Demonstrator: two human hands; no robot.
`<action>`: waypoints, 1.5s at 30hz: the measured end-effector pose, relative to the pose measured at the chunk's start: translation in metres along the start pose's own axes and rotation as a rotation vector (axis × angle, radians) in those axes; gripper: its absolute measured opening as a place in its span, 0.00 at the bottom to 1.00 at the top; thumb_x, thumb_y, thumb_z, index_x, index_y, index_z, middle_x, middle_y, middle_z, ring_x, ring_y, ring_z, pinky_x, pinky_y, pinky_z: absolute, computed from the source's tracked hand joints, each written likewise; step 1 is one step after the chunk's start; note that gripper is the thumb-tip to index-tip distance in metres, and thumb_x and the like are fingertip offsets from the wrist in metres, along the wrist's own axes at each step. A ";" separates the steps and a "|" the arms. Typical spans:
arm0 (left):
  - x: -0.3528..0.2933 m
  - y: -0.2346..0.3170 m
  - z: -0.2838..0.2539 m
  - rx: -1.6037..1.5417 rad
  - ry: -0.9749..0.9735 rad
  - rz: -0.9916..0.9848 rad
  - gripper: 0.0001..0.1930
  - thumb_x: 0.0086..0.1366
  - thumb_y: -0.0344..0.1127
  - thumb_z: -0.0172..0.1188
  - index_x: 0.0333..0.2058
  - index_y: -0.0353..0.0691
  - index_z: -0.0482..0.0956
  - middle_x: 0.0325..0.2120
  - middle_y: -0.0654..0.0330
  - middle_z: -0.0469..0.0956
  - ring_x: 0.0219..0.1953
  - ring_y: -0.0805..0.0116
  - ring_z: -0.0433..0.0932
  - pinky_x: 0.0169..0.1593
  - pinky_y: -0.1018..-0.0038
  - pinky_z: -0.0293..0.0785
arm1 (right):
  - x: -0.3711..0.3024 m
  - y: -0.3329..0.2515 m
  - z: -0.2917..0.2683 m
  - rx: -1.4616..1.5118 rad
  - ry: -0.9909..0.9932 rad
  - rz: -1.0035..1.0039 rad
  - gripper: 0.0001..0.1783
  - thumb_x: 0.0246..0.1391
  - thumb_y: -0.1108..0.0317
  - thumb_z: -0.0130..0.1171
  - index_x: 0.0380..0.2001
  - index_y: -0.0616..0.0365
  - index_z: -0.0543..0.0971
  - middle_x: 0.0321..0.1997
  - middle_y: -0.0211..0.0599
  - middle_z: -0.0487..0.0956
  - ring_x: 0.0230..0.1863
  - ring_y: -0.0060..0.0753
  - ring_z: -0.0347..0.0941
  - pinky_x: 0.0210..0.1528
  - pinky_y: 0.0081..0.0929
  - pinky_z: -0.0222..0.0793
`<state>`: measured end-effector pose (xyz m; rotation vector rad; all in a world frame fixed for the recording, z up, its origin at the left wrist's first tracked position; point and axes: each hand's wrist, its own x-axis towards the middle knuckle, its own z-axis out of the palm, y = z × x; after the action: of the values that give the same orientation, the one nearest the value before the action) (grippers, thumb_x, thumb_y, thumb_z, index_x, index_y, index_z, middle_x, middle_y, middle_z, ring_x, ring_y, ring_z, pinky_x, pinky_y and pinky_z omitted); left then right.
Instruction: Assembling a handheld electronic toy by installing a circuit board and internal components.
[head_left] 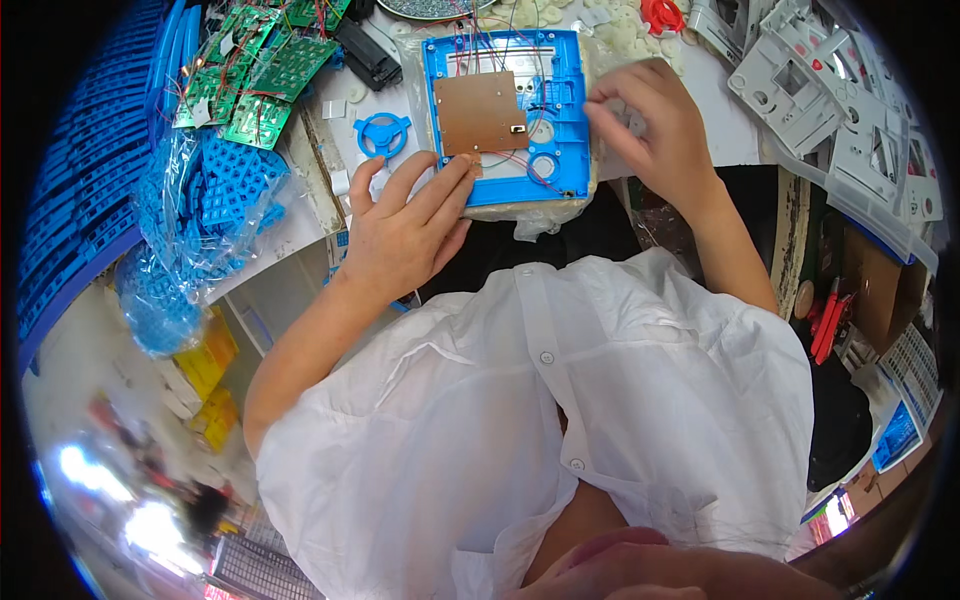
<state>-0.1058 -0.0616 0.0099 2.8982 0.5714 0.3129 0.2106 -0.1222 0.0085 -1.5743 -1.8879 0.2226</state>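
Observation:
A blue plastic housing [572,130] lies open side up in front of me, with a brown circuit board [475,112] inside it and thin red and dark wires running from its far side. My left hand [410,210] is stretched out at the near left, its fingertips resting on the board's lower edge and the housing's rim. My right hand [660,130] hovers by the housing's right edge, fingers curled with thumb and forefinger tips close together; anything between them is too small to make out. Under the housing sits a plastic-wrapped pad [530,212].
A blue three-spoked ring [382,135] and a black plastic part [368,55] lie left of the housing. Green circuit boards [262,75] and bagged blue keypads [235,185] are piled farther left. White plastic casings [800,85] fill a bin at right; a red part [661,15] lies at the back.

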 end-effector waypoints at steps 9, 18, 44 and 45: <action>0.031 -0.005 -0.009 -0.273 0.058 -0.020 0.20 0.54 0.37 0.70 0.47 0.44 0.82 0.47 0.63 0.82 0.48 0.59 0.77 0.57 0.55 0.63 | 0.040 -0.003 0.044 -0.307 -0.001 -0.019 0.11 0.50 0.57 0.72 0.26 0.52 0.84 0.29 0.29 0.80 0.34 0.38 0.72 0.39 0.37 0.67; 0.121 -0.012 0.024 -0.237 0.209 -0.195 0.07 0.58 0.36 0.67 0.33 0.41 0.83 0.31 0.61 0.81 0.36 0.58 0.82 0.43 0.61 0.71 | 0.002 -0.016 0.002 0.397 0.027 0.065 0.07 0.43 0.75 0.73 0.27 0.56 0.83 0.27 0.29 0.80 0.30 0.35 0.72 0.36 0.34 0.65; 0.146 -0.007 0.008 -0.663 -0.029 -0.590 0.07 0.58 0.34 0.61 0.27 0.37 0.84 0.26 0.52 0.83 0.27 0.54 0.83 0.33 0.64 0.78 | -0.017 -0.008 0.006 0.370 0.039 -0.016 0.08 0.46 0.74 0.73 0.29 0.52 0.82 0.26 0.26 0.80 0.31 0.33 0.73 0.37 0.32 0.66; 0.137 -0.002 0.004 -0.674 0.012 -0.536 0.07 0.58 0.34 0.62 0.27 0.37 0.82 0.24 0.53 0.82 0.26 0.54 0.82 0.32 0.64 0.77 | -0.018 -0.008 0.006 0.354 0.038 -0.014 0.08 0.46 0.73 0.73 0.29 0.51 0.82 0.26 0.25 0.80 0.31 0.32 0.74 0.37 0.33 0.68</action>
<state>0.0179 -0.0071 0.0296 2.0169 0.9843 0.3546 0.2012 -0.1390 0.0016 -1.3153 -1.7183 0.4883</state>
